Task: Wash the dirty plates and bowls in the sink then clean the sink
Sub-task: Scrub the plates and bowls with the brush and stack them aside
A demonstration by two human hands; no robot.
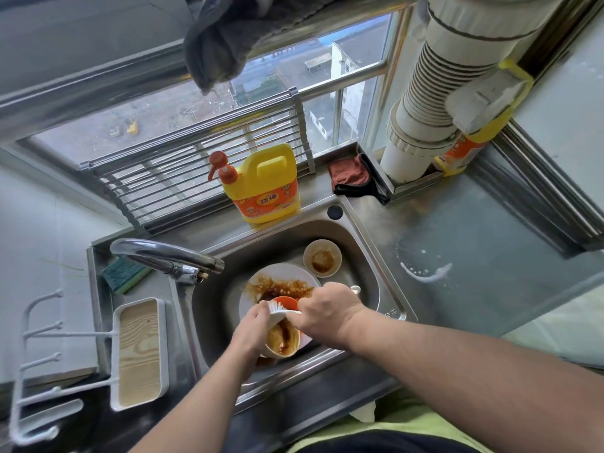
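Over the steel sink (366, 256), the left hand (253, 328) is gripping a tilted, sauce-smeared white bowl (282, 341) opening up and rightward, the right hand (327, 308) is clutching a white-handled orange brush (285, 305) lying left-right, above a stained white plate (281, 276), a second dirty bowl (322, 258) sitting beyond.

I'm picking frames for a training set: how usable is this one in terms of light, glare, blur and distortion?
Head view: daylight from the window; the sink rim shows soft sheen, no harsh glare; wide-angle bending curves the frame edges; both hands and the bowl are slightly soft; the hanging cloth is smeared.
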